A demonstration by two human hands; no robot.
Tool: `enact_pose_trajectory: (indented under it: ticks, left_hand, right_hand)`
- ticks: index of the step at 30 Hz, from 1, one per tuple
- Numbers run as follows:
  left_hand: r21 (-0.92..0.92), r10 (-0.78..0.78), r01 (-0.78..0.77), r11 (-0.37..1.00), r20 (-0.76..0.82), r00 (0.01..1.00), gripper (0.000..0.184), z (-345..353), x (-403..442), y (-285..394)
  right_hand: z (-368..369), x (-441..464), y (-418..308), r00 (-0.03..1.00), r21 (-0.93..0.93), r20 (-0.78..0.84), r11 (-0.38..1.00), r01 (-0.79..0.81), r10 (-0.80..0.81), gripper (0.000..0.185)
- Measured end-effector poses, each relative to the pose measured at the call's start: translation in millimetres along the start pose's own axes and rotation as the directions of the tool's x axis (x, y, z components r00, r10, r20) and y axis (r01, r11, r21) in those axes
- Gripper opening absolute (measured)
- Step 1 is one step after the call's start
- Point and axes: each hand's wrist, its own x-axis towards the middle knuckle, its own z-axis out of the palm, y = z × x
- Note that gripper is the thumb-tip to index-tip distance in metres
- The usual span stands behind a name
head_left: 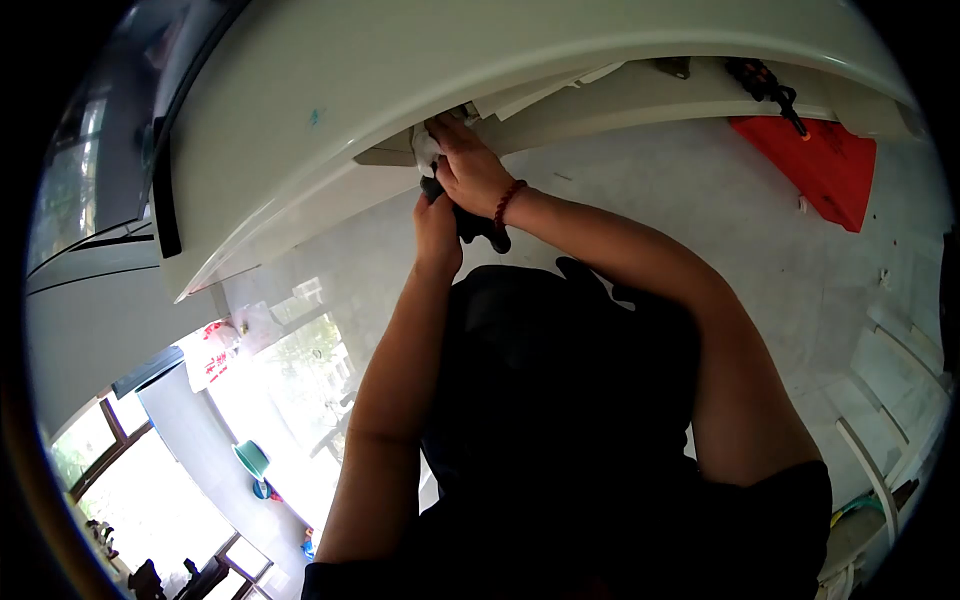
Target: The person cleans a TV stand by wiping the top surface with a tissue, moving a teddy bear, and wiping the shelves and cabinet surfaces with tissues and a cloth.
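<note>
My left hand (437, 232) is closed around a small dark object (431, 188), whose kind I cannot make out. Just above it, my right hand (474, 172) wears a red beaded bracelet on its wrist. Its fingers are closed against white crumpled material (424, 146), perhaps tissue or thin plastic, at an opening under the edge of a pale cabinet top (330, 110). The fingertips are partly hidden in shadow there. Below the right palm hangs something black (485, 229), too dark to name.
Pale papers or boards (540, 92) stick out of the open shelf. To the right lie a black toy-like gun (768, 88) and a red sheet or bag (820, 170). A black screen (110, 120) stands at the left, and a white slatted frame (868, 465) at lower right.
</note>
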Motion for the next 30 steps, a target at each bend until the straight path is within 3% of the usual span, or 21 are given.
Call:
enact_pose_trajectory:
  ticks: [1,2,3,5,9,10,13,16,19,23,25,27,29,30]
  left_hand:
    - [0.073,0.004,-0.008,0.997,0.053,0.999,0.017,-4,2,2]
    - [-0.191,-0.122,0.134,0.973,0.072,0.990,0.017,-5,4,4]
    - [-0.227,-0.134,0.141,0.964,0.045,0.990,0.017,-4,7,3]
    - [-0.296,-0.166,0.155,0.942,-0.011,0.986,0.018,2,13,-3]
    - [-0.335,-0.148,0.160,0.929,0.062,0.987,0.020,0,16,-9]
    - [-0.317,-0.154,0.155,0.936,0.027,0.988,0.021,0,15,-8]
    - [-0.326,-0.153,0.150,0.933,0.016,0.988,0.020,2,13,-5]
    - [-0.283,-0.172,0.188,0.940,0.080,0.982,0.021,-9,23,-14]
    - [-0.301,-0.176,0.180,0.937,0.042,0.984,0.022,-5,29,-18]
    - [-0.270,-0.212,0.208,0.940,0.013,0.977,0.025,-7,41,-29]
    - [-0.313,-0.250,0.230,0.922,-0.024,0.968,0.025,-4,41,-30]
    - [-0.286,-0.239,0.231,0.930,0.007,0.971,0.026,-6,50,-27]
    - [-0.288,-0.276,0.271,0.919,0.023,0.961,0.026,-12,55,-31]
    - [-0.221,-0.289,0.296,0.929,0.063,0.955,0.028,-16,60,-33]
  right_hand:
    - [4,1,0,0.998,-0.043,-0.029,0.997,0.063,-0.064,0.033]
    - [1,3,5,0.996,-0.114,0.010,0.989,0.094,-0.093,0.035]
    - [-3,7,7,0.991,-0.181,0.050,0.975,0.130,-0.123,0.037]
    - [-8,15,11,0.970,-0.041,0.206,0.991,-0.124,0.130,0.031]
    - [16,18,51,0.952,-0.430,0.278,0.903,0.006,0.126,0.025]
    - [14,22,52,0.938,-0.493,0.291,0.870,-0.020,0.186,0.025]
    - [21,23,63,0.966,-0.599,0.255,0.790,0.126,0.039,0.025]
    - [17,28,56,0.908,-0.596,0.341,0.803,0.008,0.244,0.022]
    - [3,18,51,0.959,-0.485,0.280,0.854,0.190,-0.055,0.017]
    - [-34,-32,42,0.837,-0.351,0.544,0.891,0.287,-0.056,0.009]
    - [-67,-67,36,0.778,-0.280,0.615,0.958,0.064,0.128,0.012]
    - [-95,-74,21,0.852,-0.242,0.485,0.966,-0.088,0.199,0.025]
    - [-106,-43,-19,0.914,-0.316,0.317,0.937,-0.150,0.253,0.037]
    - [-97,-32,-23,0.970,-0.295,0.210,0.954,-0.058,0.124,0.038]
